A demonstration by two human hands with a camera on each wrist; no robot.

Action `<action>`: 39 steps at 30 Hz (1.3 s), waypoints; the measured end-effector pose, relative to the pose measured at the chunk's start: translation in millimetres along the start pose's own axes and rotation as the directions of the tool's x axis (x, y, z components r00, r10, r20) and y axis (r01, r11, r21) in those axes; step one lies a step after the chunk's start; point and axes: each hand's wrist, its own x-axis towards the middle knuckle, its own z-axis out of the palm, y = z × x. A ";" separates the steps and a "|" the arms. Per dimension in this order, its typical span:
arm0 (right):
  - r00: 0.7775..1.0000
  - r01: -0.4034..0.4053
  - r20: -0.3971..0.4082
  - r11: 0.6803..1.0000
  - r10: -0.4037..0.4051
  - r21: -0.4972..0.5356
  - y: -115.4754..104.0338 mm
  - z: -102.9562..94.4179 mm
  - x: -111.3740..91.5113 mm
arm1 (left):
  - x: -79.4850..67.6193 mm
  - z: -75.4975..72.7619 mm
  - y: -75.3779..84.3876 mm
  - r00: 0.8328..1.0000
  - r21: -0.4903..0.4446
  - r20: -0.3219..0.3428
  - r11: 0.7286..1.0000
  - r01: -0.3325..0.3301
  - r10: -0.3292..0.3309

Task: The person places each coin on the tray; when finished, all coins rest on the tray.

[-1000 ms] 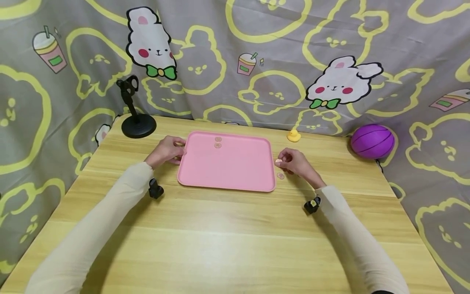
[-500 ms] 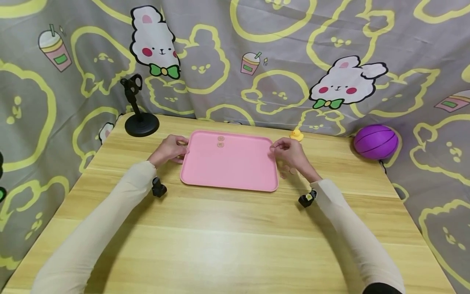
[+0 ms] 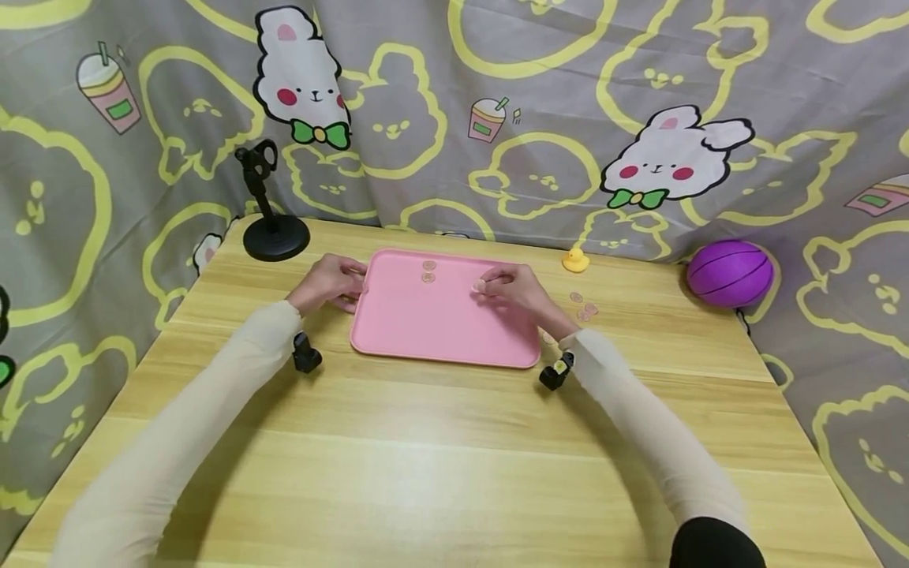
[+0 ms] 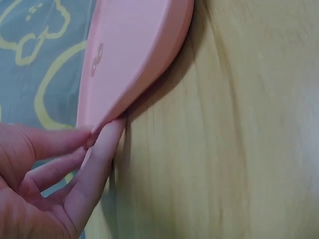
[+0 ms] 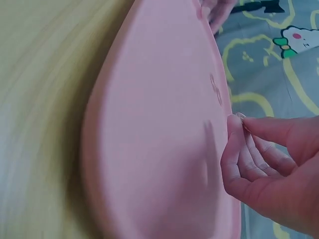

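A pink rectangular tray (image 3: 440, 325) lies toward the back of the table. At its left edge, my left hand (image 3: 327, 284) pinches the rim, thumb on top and a finger against the side in the left wrist view. Over the tray's right part, my right hand (image 3: 524, 293) holds a small, coin-like disc (image 3: 479, 285) between thumb and fingertips, above the tray surface in the right wrist view. Two similar discs (image 3: 428, 277) lie one behind the other near the tray's back edge. Several more discs (image 3: 588, 312) are on the table right of the tray, one partly hidden near my right wrist.
A yellow rubber duck (image 3: 575, 260) stands behind the loose discs. A purple ball (image 3: 730, 274) sits at the back right corner, and a black stand (image 3: 276, 237) at the back left. A patterned curtain (image 3: 398, 118) borders the wooden table (image 3: 426, 457).
My right hand picked up a disc beside the tray and has moved left with it, over the tray. The left hand stays at the tray's left rim.
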 end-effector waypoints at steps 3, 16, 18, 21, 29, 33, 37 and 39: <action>0.998 -0.016 0.057 0.998 0.013 0.054 -4.2 12.8 6.2 | -0.3 -7.5 -3.6 0.999 -0.041 0.039 0.999 -0.002 0.004; 0.978 -0.113 0.194 0.980 0.080 0.165 -23.5 59.0 30.0 | 7.6 -1.1 3.5 0.999 -0.066 0.042 0.998 0.014 -0.011; 0.975 -0.131 0.202 0.977 0.096 0.167 -25.7 64.1 31.3 | 7.2 -0.4 4.5 0.999 -0.046 0.042 0.999 0.014 -0.012; 0.970 -0.148 0.211 0.980 0.118 0.134 -28.3 67.4 32.2 | 7.3 0.2 5.6 0.999 -0.022 0.036 1.000 0.022 -0.021; 0.963 -0.181 0.216 0.979 0.158 0.093 -33.3 68.6 34.5 | 7.4 3.0 9.6 0.998 0.012 0.036 0.999 0.047 -0.047; 0.966 -0.167 0.213 0.983 0.148 0.076 -31.0 69.5 33.9 | 8.2 6.5 6.7 0.998 0.011 0.037 0.999 0.053 -0.053; 0.966 -0.162 0.215 0.984 0.143 0.069 -32.1 69.1 34.1 | 9.1 6.2 4.4 0.999 0.025 0.031 0.999 0.038 -0.039; 0.962 -0.174 0.223 0.982 0.156 0.066 -33.2 68.1 35.1 | 8.9 5.3 4.9 0.999 0.034 0.030 0.999 0.028 -0.029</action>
